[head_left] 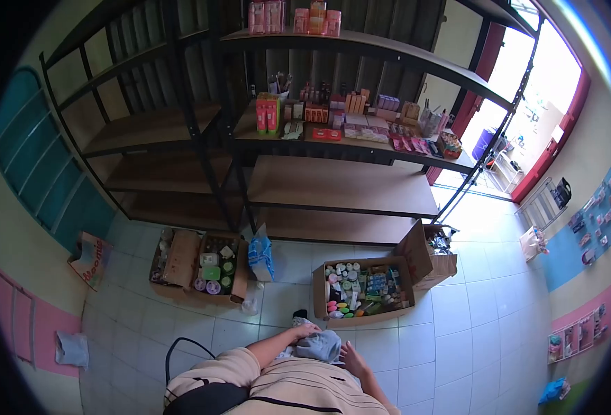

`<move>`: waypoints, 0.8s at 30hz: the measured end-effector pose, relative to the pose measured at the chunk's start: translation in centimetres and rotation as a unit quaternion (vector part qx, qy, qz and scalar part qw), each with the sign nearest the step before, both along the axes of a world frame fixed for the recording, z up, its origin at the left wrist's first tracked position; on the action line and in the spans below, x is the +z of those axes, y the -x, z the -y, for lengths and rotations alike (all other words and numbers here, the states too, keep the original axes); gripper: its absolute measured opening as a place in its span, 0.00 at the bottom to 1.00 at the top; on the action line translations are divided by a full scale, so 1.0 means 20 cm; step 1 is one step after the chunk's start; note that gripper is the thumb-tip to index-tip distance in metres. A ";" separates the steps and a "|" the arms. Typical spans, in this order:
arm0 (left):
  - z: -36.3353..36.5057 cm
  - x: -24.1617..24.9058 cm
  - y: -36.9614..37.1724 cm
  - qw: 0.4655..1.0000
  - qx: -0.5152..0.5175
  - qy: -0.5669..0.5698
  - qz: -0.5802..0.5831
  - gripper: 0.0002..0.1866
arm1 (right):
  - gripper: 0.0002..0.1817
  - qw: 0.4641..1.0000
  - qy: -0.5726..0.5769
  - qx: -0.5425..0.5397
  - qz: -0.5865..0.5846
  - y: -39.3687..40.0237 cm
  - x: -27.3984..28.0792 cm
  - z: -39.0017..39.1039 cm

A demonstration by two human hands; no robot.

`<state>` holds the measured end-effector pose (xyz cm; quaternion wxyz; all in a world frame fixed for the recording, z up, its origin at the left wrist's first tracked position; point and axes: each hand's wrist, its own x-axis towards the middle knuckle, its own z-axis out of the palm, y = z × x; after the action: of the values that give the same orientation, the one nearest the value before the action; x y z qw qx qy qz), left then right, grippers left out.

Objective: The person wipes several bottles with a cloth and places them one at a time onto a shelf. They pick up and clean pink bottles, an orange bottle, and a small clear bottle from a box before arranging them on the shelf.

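My left hand (305,330) is at the upper edge of a bunched grey cloth (325,346) in front of my body. Its fingers appear closed on the fabric, though their tips are small and partly hidden. Just right of the cloth, my right hand (351,360) has its fingers stretched out and holds nothing visible. Ahead on the floor stands an open cardboard box (321,294) filled with bottles, tubes and small packs. A second open box (240,294), to the left, holds jars and bottles with green and purple lids.
A black metal rack with brown shelves (340,183) spans the front; cosmetics boxes (354,102) line one shelf. A blue-and-white bag (261,256) stands between the boxes. Another open carton (426,259) sits behind the right box. An open doorway (527,104) lies at right.
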<state>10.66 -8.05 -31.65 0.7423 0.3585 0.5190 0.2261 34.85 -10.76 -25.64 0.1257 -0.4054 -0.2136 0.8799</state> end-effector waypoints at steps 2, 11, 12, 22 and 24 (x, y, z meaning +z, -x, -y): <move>0.00 0.00 -0.06 0.996 0.015 0.031 -0.078 0.16 | 0.34 1.000 0.001 -0.028 -0.001 0.05 0.14 0.02; 0.03 0.46 -0.20 0.938 0.091 0.272 0.192 0.25 | 0.30 0.995 0.028 -0.091 -0.026 0.03 0.12 -0.09; 0.03 0.43 -0.18 0.935 0.082 0.274 0.207 0.25 | 0.28 0.995 0.015 -0.091 -0.024 0.05 0.12 -0.11; -0.17 0.43 0.00 0.932 0.044 0.268 0.239 0.32 | 0.21 0.988 -0.036 -0.133 0.064 0.16 0.11 -0.33; -0.24 0.36 0.02 0.928 0.051 0.257 0.266 0.33 | 0.20 0.986 -0.022 -0.144 0.086 0.17 0.14 -0.38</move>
<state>10.24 -3.35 -24.53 0.9072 0.0552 0.3606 0.2094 31.54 -3.14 -22.89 0.2414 -0.5029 -0.1823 0.8097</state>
